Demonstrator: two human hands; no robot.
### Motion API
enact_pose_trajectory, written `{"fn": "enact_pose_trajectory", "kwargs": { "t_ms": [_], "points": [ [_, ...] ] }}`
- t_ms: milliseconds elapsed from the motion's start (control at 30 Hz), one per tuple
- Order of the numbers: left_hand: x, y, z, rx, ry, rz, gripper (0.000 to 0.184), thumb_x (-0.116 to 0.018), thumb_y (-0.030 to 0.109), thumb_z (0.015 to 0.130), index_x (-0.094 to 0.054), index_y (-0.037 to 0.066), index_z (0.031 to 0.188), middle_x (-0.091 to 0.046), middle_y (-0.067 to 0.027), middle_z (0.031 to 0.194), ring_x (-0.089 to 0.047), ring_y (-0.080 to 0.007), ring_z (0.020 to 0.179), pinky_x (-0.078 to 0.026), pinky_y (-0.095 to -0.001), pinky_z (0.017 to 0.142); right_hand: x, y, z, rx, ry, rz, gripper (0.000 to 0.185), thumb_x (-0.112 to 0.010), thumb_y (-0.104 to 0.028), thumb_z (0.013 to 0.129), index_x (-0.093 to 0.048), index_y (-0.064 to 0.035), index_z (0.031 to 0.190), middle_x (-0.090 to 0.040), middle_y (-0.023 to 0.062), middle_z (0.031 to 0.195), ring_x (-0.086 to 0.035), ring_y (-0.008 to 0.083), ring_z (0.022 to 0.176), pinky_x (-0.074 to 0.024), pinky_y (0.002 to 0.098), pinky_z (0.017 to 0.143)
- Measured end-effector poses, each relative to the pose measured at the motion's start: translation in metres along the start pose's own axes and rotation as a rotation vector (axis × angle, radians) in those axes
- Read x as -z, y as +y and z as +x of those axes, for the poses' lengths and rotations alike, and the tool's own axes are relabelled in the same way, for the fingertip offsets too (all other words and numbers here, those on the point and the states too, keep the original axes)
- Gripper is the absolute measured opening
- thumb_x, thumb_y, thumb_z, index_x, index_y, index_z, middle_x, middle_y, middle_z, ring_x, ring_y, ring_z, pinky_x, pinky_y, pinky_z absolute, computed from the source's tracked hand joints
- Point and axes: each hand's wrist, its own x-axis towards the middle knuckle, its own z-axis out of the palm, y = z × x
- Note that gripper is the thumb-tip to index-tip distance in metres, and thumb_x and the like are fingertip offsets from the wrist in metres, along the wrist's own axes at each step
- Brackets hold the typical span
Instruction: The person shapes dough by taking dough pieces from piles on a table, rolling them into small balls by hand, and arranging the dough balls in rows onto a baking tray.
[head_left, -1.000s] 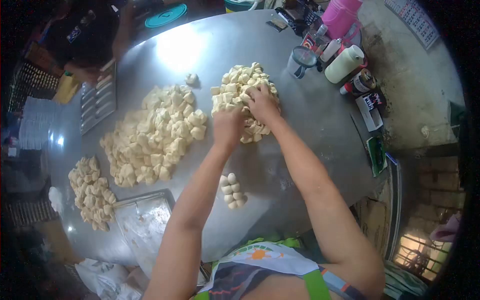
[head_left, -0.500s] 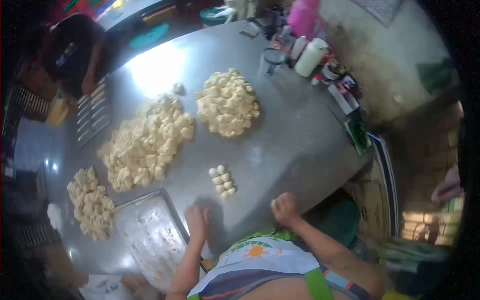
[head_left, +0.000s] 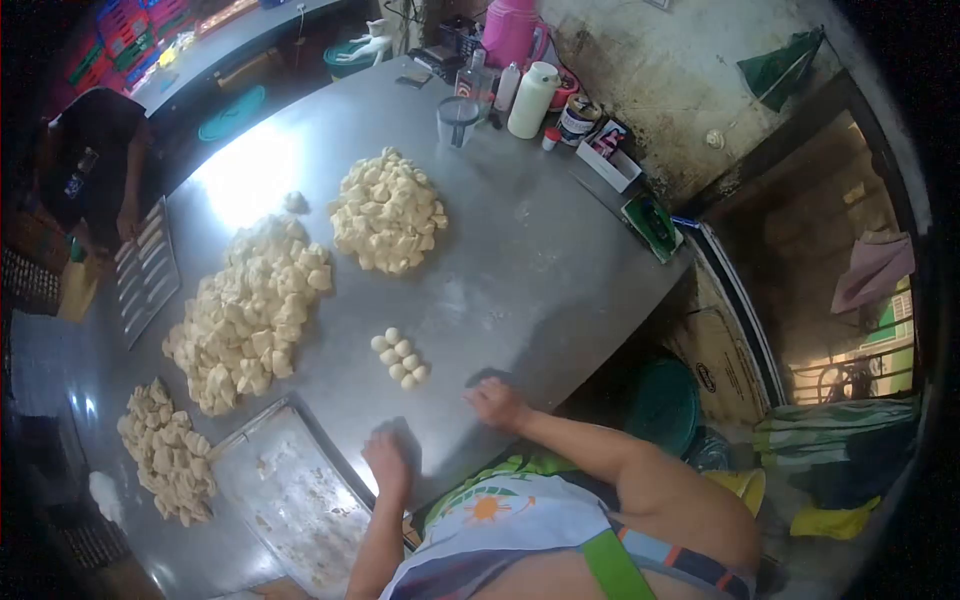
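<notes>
Noting bright pink plastic jug (head_left: 510, 32) near off-white cylindrical bottle (head_left: 533, 100). Seeing clear plastic measuring jug (head_left: 457, 125) close by, plus small red-capped container (head_left: 551, 138) just beside dark-labelled round can (head_left: 579, 118). Recording open white rectangular carton (head_left: 608, 168), then flat green packet (head_left: 653, 228) farther along. Observing dark green cloth (head_left: 785, 70) against stained grey wall (head_left: 690, 110); dusty pink cloth (head_left: 872, 272) hanging by doorway. Logging brown cardboard box (head_left: 722, 365) near round dark-green plastic bin (head_left: 665, 400). Also spotting round turquoise lid (head_left: 232, 113) near person in dark top (head_left: 95, 170).

8 smooth dough balls (head_left: 400, 358), 2 rows, on tabletop (head_left: 530, 260); 3 lumpy dough piles (head_left: 245, 315).
</notes>
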Motion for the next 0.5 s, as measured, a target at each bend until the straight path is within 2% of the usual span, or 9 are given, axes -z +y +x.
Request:
{"fn": "enact_pose_trajectory", "kwargs": {
  "t_ms": [67,100,133,200,267,300,367,433,500],
  "points": [
    [0.01,-0.021,-0.006,0.047,0.072,0.075,0.02,-0.054,0.014,0.087,-0.059,0.007,0.106,-0.06,-0.0155,0.101,-0.054,-0.0367,0.099,-0.039,-0.0494,0.087,0.005,0.027,-0.019,0.083,0.024,-0.062,0.018,-0.057,-0.009,0.087,-0.062,-0.0083,0.104,-0.059,0.01,0.084,-0.054,0.0308,0.076,-0.0429,0.046,0.069],
    [0.023,-0.022,0.019,0.029,0.1,0.126,0.023,-0.054,0.013,0.085,-0.059,0.007,0.106,-0.06,-0.0149,0.103,-0.055,-0.0367,0.1,-0.04,-0.05,0.086,0.006,0.033,-0.002,0.063,0.053,-0.147,0.018,-0.057,-0.01,0.087,-0.061,-0.008,0.105,-0.06,0.0099,0.085,-0.055,0.0314,0.076,-0.0429,0.0467,0.07],
    [0.024,-0.024,0.044,0.112,0.069,0.201,0.021,-0.054,0.013,0.086,-0.061,0.007,0.105,-0.062,-0.0152,0.1,-0.056,-0.0381,0.097,-0.041,-0.0504,0.085,0.01,0.039,0.029,0.045,0.081,-0.23,0.019,-0.057,-0.01,0.087,-0.06,-0.0078,0.106,-0.06,0.0099,0.085,-0.055,0.032,0.077,-0.0429,0.0474,0.071],
    [-0.018,-0.061,0.086,0.163,0.183,0.246,0.02,-0.054,0.014,0.087,-0.061,0.005,0.104,-0.063,-0.0173,0.097,-0.057,-0.0399,0.092,-0.042,-0.0508,0.082,-0.006,0.043,0.082,-0.084,-0.007,-0.169,0.02,-0.057,-0.012,0.089,-0.059,-0.0072,0.109,-0.062,0.0126,0.087,-0.058,0.0346,0.08,-0.0435,0.0483,0.074],
    [0.016,-0.003,0.134,0.124,0.344,0.111,0.014,-0.054,0.012,0.087,-0.06,0.007,0.098,-0.061,-0.0156,0.091,-0.056,-0.0365,0.094,-0.04,-0.0495,0.083,-0.028,0.039,0.117,-0.148,0.047,-0.029,0.013,-0.053,-0.017,0.091,-0.059,-0.01,0.1,-0.063,0.0149,0.092,-0.058,0.0367,0.086,-0.0449,0.0503,0.075],
    [0.013,-0.002,0.125,0.127,0.339,0.115,0.014,-0.054,0.012,0.087,-0.06,0.007,0.098,-0.061,-0.0156,0.091,-0.056,-0.0365,0.094,-0.04,-0.0495,0.083,-0.032,0.029,0.113,-0.151,0.043,-0.025,0.013,-0.053,-0.017,0.091,-0.059,-0.01,0.1,-0.063,0.0149,0.092,-0.058,0.0367,0.086,-0.0449,0.0503,0.075],
    [0.004,-0.005,0.115,0.231,-0.183,0.12,0.016,-0.055,0.011,0.086,-0.06,0.006,0.101,-0.061,-0.0155,0.096,-0.055,-0.0368,0.096,-0.039,-0.0491,0.084,-0.032,0.007,0.105,-0.335,-0.203,-0.014,0.016,-0.056,-0.019,0.091,-0.06,-0.0094,0.103,-0.064,0.0153,0.094,-0.06,0.0354,0.084,-0.0456,0.0502,0.073],
    [-0.005,-0.012,0.066,0.012,-0.045,0.139,0.017,-0.055,0.014,0.087,-0.06,0.007,0.102,-0.06,-0.0147,0.096,-0.054,-0.0376,0.096,-0.039,-0.0494,0.084,-0.024,-0.002,0.062,-0.159,0.026,-0.01,0.018,-0.059,-0.017,0.09,-0.062,-0.0094,0.105,-0.063,0.0145,0.093,-0.059,0.034,0.081,-0.0454,0.0505,0.071],
    [-0.011,-0.038,0.015,-0.085,0.086,0.066,0.015,-0.055,0.017,0.088,-0.06,0.007,0.097,-0.06,-0.0142,0.093,-0.054,-0.0379,0.093,-0.039,-0.0497,0.084,-0.021,0.018,0.015,0.067,0.027,0.019,0.02,-0.061,-0.016,0.088,-0.064,-0.0089,0.106,-0.062,0.0131,0.09,-0.057,0.0339,0.076,-0.0446,0.051,0.071]
  ]
}}
